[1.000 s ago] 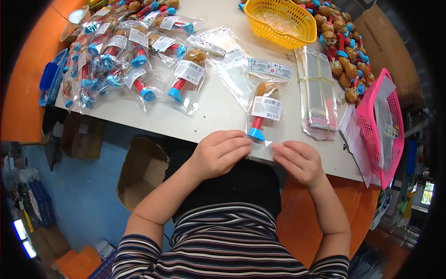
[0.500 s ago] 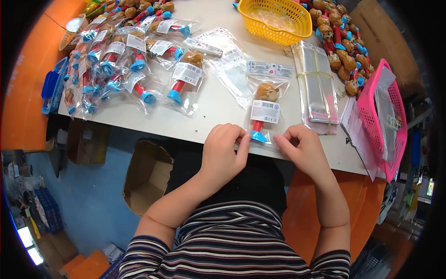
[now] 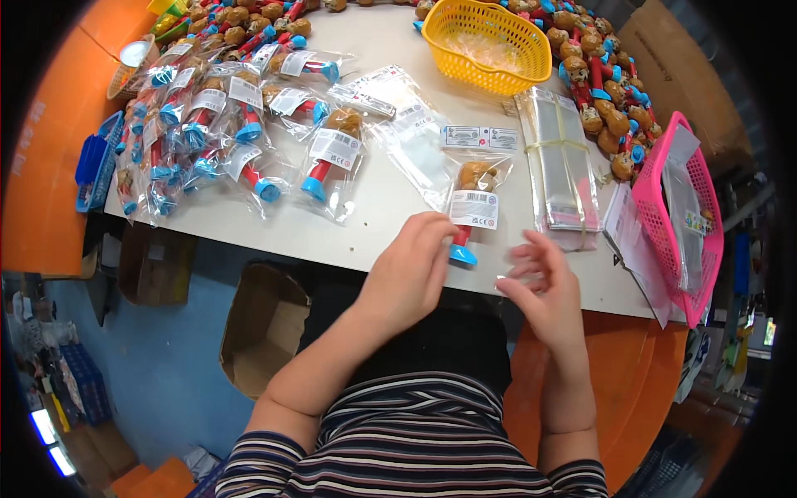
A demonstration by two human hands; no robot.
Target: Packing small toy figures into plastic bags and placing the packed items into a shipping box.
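A clear plastic bag with a printed header strip lies near the table's front edge. Inside it is a toy figure with a brown head, red stem and blue foot; a white label covers its middle. My left hand is at the bag's lower left side, fingers bent together against its edge; the fingertips are partly hidden. To the right of the bag, my right hand is raised a little, apart from it, fingers spread and slightly blurred, holding nothing.
Several bagged toy figures are heaped at the left, with loose flat bags beside them. A banded stack of clear bags lies right. Around stand a yellow basket, a pink basket and a pile of unbagged figures.
My right hand has let go of the bag's lower edge, moved off to the right and spread its fingers. My left hand has moved slightly up along the bag's left side.
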